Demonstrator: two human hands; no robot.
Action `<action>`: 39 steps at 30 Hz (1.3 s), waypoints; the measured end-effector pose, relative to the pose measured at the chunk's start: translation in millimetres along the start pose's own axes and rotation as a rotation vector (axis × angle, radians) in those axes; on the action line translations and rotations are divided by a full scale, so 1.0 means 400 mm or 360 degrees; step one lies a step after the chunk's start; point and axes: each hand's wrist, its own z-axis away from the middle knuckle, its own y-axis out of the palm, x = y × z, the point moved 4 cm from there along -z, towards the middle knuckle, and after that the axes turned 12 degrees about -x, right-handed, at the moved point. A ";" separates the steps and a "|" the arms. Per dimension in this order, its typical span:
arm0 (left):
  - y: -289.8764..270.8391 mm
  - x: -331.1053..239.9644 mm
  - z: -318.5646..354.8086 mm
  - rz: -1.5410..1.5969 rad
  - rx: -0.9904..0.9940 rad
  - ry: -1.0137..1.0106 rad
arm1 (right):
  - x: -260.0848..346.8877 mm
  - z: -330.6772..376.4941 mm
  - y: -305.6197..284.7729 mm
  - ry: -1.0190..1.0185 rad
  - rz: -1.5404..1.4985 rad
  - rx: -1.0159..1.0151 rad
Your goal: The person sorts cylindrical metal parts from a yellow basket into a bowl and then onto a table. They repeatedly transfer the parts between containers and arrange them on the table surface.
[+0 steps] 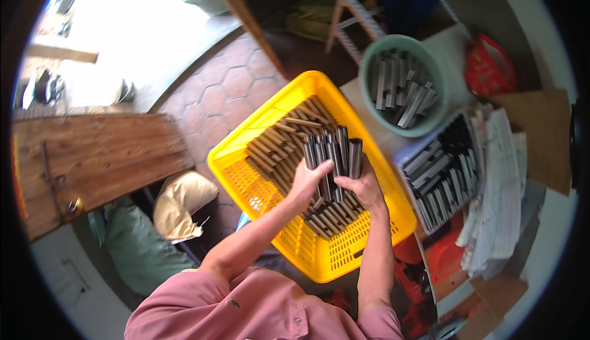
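Between my two hands is a bunch of dark, shiny metal tubes [332, 149], held above a yellow plastic basket [238, 136]. My left hand [307, 183] grips the bunch from its left side, thumb across the front. On the other side my right hand [364, 186] closes round it, its thumb also laid over the front; the fingers behind are hidden. Below them, rows of brownish metal tubes [270, 156] lie side by side in the basket, with more tubes [335, 217] towards its near end. The basket has slotted walls and sits tilted across the view.
A green tub [364, 88] of loose metal bars stands at the far right. Beside it a pale crate [402, 156] holds metal pieces in rows. White sheets [495, 180] and cardboard [541, 137] lie further right. At left are a wooden door [98, 162] and sacks [184, 205].
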 end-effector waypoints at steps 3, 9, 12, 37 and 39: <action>0.174 -0.154 -0.008 0.0008 0.0237 0.0342 | 0.153 -0.034 -0.094 -0.0163 -0.0005 -0.0173; 0.505 -0.283 -0.147 -0.0280 0.0453 0.0514 | 0.222 -0.195 -0.319 -0.0090 -0.0201 -0.0588; 0.583 -0.253 -0.269 -0.0739 0.0257 0.0698 | 0.184 -0.288 -0.387 0.0089 -0.0167 -0.0715; 0.555 -0.266 -0.367 -0.1321 -0.0128 0.1722 | 0.137 -0.400 -0.490 -0.0114 0.1695 -0.1143; 0.566 -0.266 -0.350 -0.1438 -0.0151 0.1811 | 0.141 -0.393 -0.488 -0.0104 0.1595 -0.1185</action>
